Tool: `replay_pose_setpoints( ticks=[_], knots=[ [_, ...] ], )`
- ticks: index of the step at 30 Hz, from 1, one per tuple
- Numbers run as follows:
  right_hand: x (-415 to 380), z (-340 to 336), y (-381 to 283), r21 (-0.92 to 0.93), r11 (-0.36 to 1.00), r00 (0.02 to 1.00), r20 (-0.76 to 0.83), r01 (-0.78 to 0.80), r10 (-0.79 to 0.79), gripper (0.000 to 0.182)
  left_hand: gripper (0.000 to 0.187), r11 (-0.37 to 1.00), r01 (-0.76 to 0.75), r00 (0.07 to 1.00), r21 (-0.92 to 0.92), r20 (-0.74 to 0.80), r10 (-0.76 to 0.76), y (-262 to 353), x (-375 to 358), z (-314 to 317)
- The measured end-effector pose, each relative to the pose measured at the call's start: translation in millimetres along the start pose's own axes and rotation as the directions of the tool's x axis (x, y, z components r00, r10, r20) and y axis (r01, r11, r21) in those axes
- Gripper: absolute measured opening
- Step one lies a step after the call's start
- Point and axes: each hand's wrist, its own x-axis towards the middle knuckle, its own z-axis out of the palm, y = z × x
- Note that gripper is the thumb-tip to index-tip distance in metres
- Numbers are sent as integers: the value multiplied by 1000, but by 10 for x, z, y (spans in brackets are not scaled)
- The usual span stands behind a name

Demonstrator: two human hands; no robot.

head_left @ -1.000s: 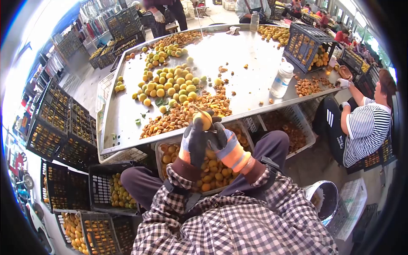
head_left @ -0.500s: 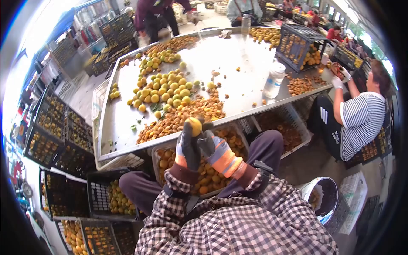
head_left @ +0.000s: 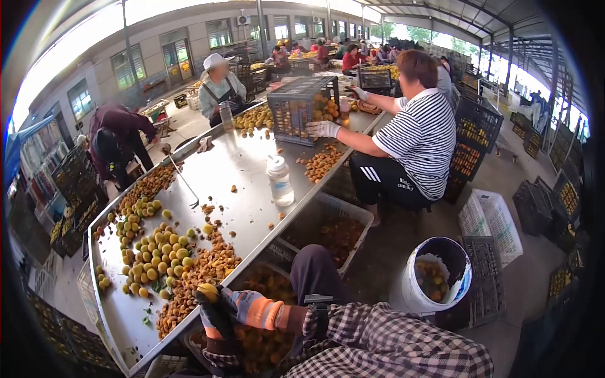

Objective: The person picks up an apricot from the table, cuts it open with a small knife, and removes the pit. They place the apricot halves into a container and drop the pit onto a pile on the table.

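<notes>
My left hand (head_left: 215, 320), in an orange and black work glove, is closed around a yellow apricot (head_left: 208, 291) above the near edge of the metal table (head_left: 242, 189). My right hand (head_left: 255, 307), gloved alike, is right beside it with its fingers bent toward the fruit. Whether it holds a small tool is hidden. Just past the hands lies a heap of brown-orange pieces (head_left: 205, 268), probably pits or halves. Whole green-yellow apricots (head_left: 161, 252) are piled behind it. Below the hands, a crate of orange fruit (head_left: 261, 346) stands between my knees.
A clear bottle (head_left: 280, 183) and a grey crate of fruit (head_left: 296, 113) stand on the table. A co-worker in a striped shirt (head_left: 416, 138) sits at the right, touching that crate. A white bucket (head_left: 435, 280) and a white basket (head_left: 491, 220) are on the floor.
My view has swung right and up, so the table and hands appear lower left. The apricot stays in my left hand. The striped-shirt co-worker now reaches to the grey crate.
</notes>
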Motion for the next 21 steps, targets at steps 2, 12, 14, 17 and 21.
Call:
replay_pose_setpoints(
  ticks=[2,12,14,17,21],
  knots=[
    [-15,-262,-96,-82,994,997,23,76,-74,48,46,975,-62,996,213,-44,73,121,-89,115],
    [-104,-577,-310,-212,974,995,-76,-83,68,70,54,711,-304,929,634,364,73,241,247,-113],
    [-80,-722,-417,-253,962,994,-16,-104,104,71,51,769,-175,951,615,307,-29,371,138,314],
    [-6,-484,-273,-315,939,982,81,-139,172,76,35,500,-449,889,740,314,334,301,232,396],
    [36,-475,-163,-219,969,991,35,-115,125,63,41,617,-451,889,645,381,252,408,190,544]
  ],
)
